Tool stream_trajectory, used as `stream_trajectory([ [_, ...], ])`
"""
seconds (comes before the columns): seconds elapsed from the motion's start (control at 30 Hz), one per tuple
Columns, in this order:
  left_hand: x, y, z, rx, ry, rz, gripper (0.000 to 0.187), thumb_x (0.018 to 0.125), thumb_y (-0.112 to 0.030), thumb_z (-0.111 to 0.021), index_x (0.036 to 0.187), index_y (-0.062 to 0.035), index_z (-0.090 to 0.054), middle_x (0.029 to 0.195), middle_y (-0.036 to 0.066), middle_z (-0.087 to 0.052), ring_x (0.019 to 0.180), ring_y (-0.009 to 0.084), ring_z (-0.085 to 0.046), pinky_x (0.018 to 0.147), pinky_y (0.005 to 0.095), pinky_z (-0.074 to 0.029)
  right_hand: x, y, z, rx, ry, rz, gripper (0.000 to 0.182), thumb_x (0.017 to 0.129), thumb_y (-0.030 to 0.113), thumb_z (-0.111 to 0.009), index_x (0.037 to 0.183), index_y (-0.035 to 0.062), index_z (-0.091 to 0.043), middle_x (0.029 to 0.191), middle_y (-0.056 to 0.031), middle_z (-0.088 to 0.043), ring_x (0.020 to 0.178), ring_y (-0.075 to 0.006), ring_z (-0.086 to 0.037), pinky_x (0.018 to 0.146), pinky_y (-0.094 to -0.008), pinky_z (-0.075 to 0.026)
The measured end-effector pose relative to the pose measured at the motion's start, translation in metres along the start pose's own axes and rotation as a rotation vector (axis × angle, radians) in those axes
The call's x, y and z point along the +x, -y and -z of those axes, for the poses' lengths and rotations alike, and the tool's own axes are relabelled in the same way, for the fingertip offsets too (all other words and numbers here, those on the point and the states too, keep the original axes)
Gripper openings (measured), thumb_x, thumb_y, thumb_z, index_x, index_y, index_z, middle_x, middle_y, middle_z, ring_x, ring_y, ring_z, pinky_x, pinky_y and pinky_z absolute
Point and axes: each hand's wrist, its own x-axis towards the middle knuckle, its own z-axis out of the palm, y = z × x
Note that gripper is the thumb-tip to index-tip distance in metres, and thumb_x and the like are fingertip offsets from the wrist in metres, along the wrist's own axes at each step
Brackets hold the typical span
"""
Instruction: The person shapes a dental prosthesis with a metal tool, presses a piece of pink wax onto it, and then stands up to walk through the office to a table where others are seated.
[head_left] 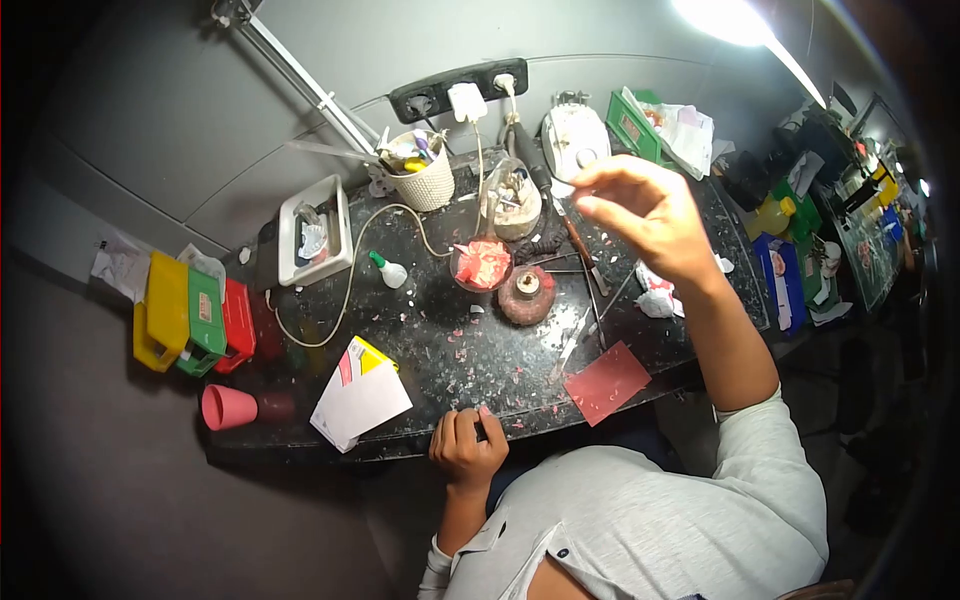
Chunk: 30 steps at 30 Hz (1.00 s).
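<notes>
My right hand [655,220] is raised over the right part of the bench, with thumb and index finger curled close together. A thin dark line meets the fingertips; what they hold, if anything, I cannot make out. At the front edge my left hand [468,447] is closed, with a small dark thing partly showing in it. Ahead of it stand a round reddish-brown burner [526,295] and a bowl of crumpled pink wax pieces [482,265]. A flat red wax sheet [607,383] lies at the front edge, below my right hand.
Knife-like tools [580,240] lie behind the burner. Further back are a tool cup [422,175], a white tray [315,232] and a white device [575,138]. A green-capped bottle [388,270], papers [362,398], a pink cup [229,408] and coloured bins [205,320] are leftward.
</notes>
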Motion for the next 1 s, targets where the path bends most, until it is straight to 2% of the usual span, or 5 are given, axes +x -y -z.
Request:
stream_trajectory([
  [0.2,0.002,-0.004,0.005,0.041,0.073,0.035,0.017,0.084,-0.008,-0.066,0.071,-0.006,-0.055,0.064,0.01,-0.05,0.054,0.0316,-0.054,0.048,0.0417,-0.041,-0.067,-0.015,0.046,-0.289,-0.079,-0.407,0.017,0.087,0.005,-0.077,0.103,0.0018,-0.072,0.093,0.0011,-0.07,0.079,-0.005,-0.06,0.07,-0.024,-0.048],
  [0.37,0.002,-0.002,0.003,0.029,0.067,-0.001,0.022,0.084,-0.006,-0.067,0.069,-0.0076,-0.051,0.06,0.006,-0.039,0.049,0.0266,-0.043,0.046,0.0403,-0.031,-0.115,-0.019,0.036,-0.769,0.169,-0.301,0.018,0.081,0.009,-0.079,0.095,0.0027,-0.07,0.09,-0.0128,-0.067,0.084,-0.0304,-0.063,0.077,-0.0405,-0.052],
  [0.47,0.004,-0.004,0.003,0.032,0.064,0.009,0.023,0.084,-0.007,-0.067,0.068,-0.0078,-0.05,0.059,0.005,-0.039,0.048,0.0263,-0.043,0.046,0.0401,-0.031,-0.125,-0.032,0.035,-0.951,0.085,-0.157,0.02,0.08,0.008,-0.078,0.097,0.0016,-0.07,0.091,-0.0127,-0.066,0.089,-0.0316,-0.063,0.082,-0.0412,-0.051],
  [0.8,0.004,-0.004,0.003,0.038,0.035,0.0,0.022,0.085,-0.007,-0.067,0.068,-0.0076,-0.053,0.059,0.006,-0.04,0.049,0.0277,-0.044,0.046,0.04,-0.033,-0.122,-0.041,0.031,-1.182,0.005,-0.259,0.025,0.075,0.004,-0.081,0.098,0.0001,-0.071,0.098,-0.0141,-0.06,0.096,-0.0331,-0.059,0.085,-0.043,-0.05],
  [1.0,0.004,-0.001,0.007,0.022,0.044,0.023,0.019,0.084,-0.007,-0.067,0.071,-0.0065,-0.053,0.063,0.01,-0.05,0.053,0.0313,-0.053,0.049,0.0416,-0.043,-0.128,-0.059,0.037,-1.185,-0.068,-0.192,0.014,0.082,0.001,-0.075,0.094,-0.0017,-0.069,0.094,-0.0152,-0.059,0.094,-0.0346,-0.059,0.083,-0.043,-0.048],
])
